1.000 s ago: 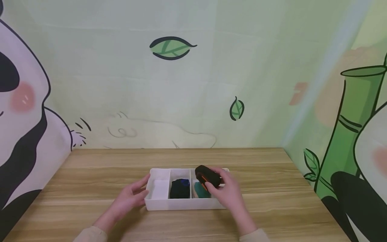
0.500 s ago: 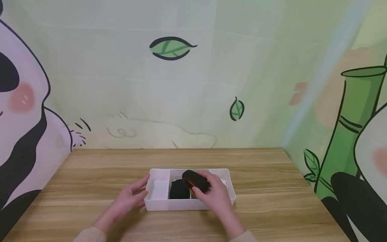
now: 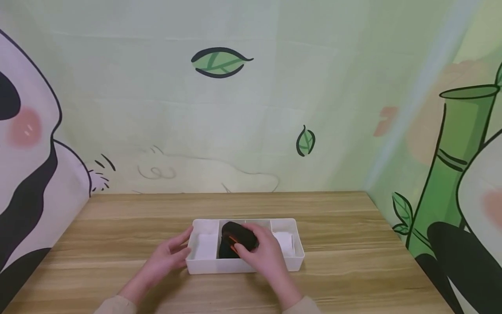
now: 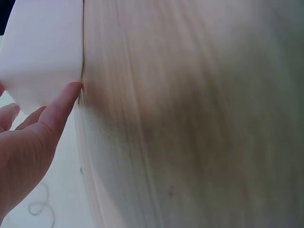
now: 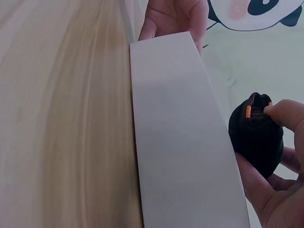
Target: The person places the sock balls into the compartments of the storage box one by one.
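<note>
My right hand [image 3: 264,250] grips a black rolled-up sock bundle [image 3: 240,234] with orange marks, thumb at the near side and fingers behind. In the right wrist view the sock bundle [image 5: 256,137] shows beside the box's upper edge. Below it, in the head view, a second black bundle [image 3: 226,250] lies in the second compartment from the left, partly covered. Straight fingers of my left hand [image 3: 170,254] touch the left end of the white divided box [image 3: 215,266]. In the left wrist view a straight finger [image 4: 64,104] meets the box's lower edge.
A white folded item [image 3: 285,243] sits in the rightmost compartment. My right hand and its bundle hide the compartment left of that. Wooden tabletop [image 3: 345,248] surrounds the box, and a printed backdrop [image 3: 251,109] with leaves and pandas rises behind the table's back edge.
My right hand has carried the black sock bundle leftward, from over the third compartment to over the second. The rightmost compartment has come into view. The left hand stays at the box's end.
</note>
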Motion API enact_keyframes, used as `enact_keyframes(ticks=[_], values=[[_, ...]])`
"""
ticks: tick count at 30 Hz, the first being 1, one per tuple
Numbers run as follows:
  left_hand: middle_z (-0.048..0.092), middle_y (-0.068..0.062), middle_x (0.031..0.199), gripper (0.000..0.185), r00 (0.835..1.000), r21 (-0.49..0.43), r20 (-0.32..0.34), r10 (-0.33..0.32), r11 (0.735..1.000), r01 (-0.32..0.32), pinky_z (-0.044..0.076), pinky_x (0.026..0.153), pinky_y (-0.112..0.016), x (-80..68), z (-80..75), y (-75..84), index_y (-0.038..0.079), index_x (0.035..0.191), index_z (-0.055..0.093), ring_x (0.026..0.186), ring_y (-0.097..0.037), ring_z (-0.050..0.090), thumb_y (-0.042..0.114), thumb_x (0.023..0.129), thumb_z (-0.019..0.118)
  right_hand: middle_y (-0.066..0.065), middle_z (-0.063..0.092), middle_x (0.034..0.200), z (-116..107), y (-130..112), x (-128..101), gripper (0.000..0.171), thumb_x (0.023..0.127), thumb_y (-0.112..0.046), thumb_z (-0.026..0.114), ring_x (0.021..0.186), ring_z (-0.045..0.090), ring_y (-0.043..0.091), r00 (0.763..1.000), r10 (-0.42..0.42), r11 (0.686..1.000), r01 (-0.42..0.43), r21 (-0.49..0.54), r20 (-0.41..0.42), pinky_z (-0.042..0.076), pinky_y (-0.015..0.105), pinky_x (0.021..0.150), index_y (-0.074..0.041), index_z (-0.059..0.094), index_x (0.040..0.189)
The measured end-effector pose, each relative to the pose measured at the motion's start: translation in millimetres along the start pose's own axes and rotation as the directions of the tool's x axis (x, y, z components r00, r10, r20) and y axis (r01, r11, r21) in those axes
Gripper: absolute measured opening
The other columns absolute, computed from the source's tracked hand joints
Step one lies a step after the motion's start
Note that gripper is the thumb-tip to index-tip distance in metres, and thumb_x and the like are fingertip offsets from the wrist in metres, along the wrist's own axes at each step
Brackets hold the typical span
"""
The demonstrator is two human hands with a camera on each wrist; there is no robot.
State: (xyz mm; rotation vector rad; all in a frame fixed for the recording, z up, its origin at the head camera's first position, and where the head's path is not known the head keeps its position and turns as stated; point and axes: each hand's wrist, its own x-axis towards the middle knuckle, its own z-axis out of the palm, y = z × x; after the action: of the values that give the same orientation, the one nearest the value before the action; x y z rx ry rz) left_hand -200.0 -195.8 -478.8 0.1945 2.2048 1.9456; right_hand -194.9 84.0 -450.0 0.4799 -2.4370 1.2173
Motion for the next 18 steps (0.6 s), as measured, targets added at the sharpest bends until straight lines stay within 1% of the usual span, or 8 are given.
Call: enact_keyframes(ticks=[4, 6, 12, 18], values=[[0.025, -0.021, 0.158, 0.063, 1.0, 0.013, 0.001, 0.003, 1.0, -0.003, 0.055, 0.091, -0.036, -0.3, -0.5, 0.0, 0.009, 0.154, 0.033, 0.134, -0.045, 0.04, 0.009, 0.098, 0.061, 0.006, 0.067, 0.112, 5.8, -6.6, 4.8, 0.044, 0.078, -0.02, 0.079, 0.102, 0.062, 0.024, 1.0, 0.006, 1.0, -0.006, 0.02, 0.015, 0.054, 0.043, 0.085, -0.014, 0.068, 0.119], [0.026, -0.021, 0.158, 0.063, 1.0, 0.02, -0.001, 0.003, 1.0, -0.003, 0.055, 0.091, -0.036, -0.5, -0.5, 0.0, 0.01, 0.154, 0.034, 0.134, -0.045, 0.04, 0.009, 0.098, 0.061, 0.006, 0.067, 0.112, 9.1, -8.7, 7.3, 0.043, 0.078, -0.021, 0.079, 0.102, 0.062, 0.023, 1.0, 0.013, 1.0, -0.013, 0.017, 0.025, 0.054, 0.042, 0.084, -0.014, 0.068, 0.119], [0.025, -0.022, 0.158, 0.062, 1.0, 0.022, 0.0, 0.002, 1.0, -0.002, 0.056, 0.09, -0.036, -0.1, -0.2, -0.1, 0.01, 0.154, 0.034, 0.133, -0.044, 0.041, 0.009, 0.098, 0.061, 0.006, 0.067, 0.114, 18.3, -13.9, 13.0, 0.043, 0.08, -0.025, 0.078, 0.104, 0.061, 0.023, 0.998, 0.032, 0.999, -0.03, -0.03, 0.056, 0.053, 0.041, 0.085, -0.015, 0.068, 0.12], [0.024, -0.022, 0.158, 0.063, 1.0, 0.027, 0.009, 0.003, 1.0, -0.003, 0.056, 0.09, -0.037, -0.8, -0.4, 0.0, 0.01, 0.154, 0.033, 0.134, -0.045, 0.041, 0.009, 0.098, 0.06, 0.005, 0.068, 0.112, 25.1, -18.4, 19.7, 0.042, 0.081, -0.028, 0.078, 0.102, 0.061, 0.022, 0.997, 0.034, 0.998, -0.03, -0.052, 0.075, 0.053, 0.04, 0.085, -0.015, 0.068, 0.12]])
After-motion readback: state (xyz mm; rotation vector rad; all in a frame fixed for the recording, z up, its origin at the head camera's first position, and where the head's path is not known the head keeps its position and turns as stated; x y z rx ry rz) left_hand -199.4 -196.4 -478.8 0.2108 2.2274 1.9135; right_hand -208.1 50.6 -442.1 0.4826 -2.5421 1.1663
